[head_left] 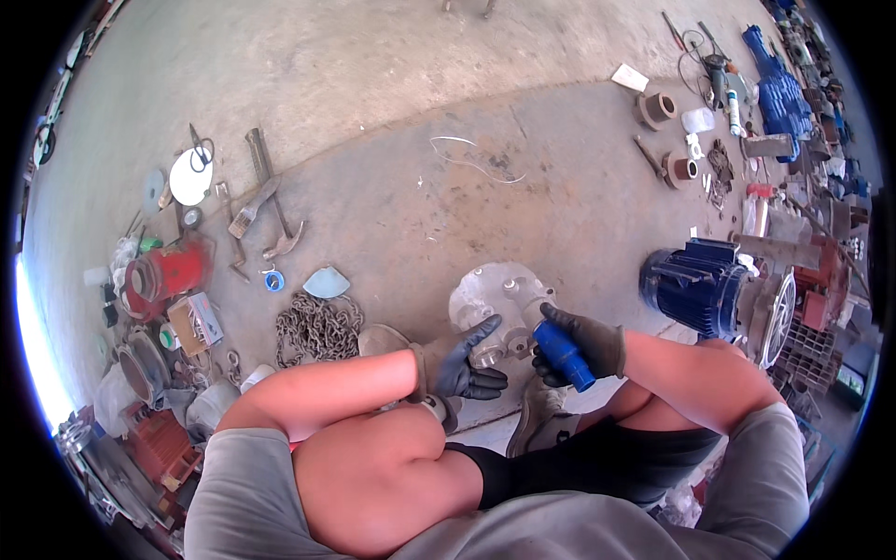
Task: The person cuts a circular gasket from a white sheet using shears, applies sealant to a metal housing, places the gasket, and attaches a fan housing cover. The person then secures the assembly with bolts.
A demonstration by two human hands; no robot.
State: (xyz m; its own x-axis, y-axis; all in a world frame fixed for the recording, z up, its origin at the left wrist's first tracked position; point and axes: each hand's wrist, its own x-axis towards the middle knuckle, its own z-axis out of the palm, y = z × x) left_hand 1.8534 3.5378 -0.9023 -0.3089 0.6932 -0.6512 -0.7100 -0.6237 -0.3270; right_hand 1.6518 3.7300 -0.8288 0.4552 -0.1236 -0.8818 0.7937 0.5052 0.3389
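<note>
Both hands wear dark work gloves. My right hand (581, 345) is wrapped round a blue cylindrical piece (562, 355) that narrows toward its near end; its exact kind I cannot make out. My left hand (462, 362) has its fingers stretched out, palm turned inward, and holds nothing. Between and just beyond the hands, a round grey metal casting (490, 297) with raised bosses and a stubby port lies on the floor. The left fingertips come close to the casting's near edge; whether they touch it I cannot tell. The blue piece is slanted over the casting's right side.
A chain heap (319, 329), a claw hammer (285, 243), a brush (250, 213) and a red machine part (177, 266) lie to the left. At right stands a blue finned motor (695, 285), with rusty bushings (657, 110) farther off. A thin wire (476, 161) lies ahead.
</note>
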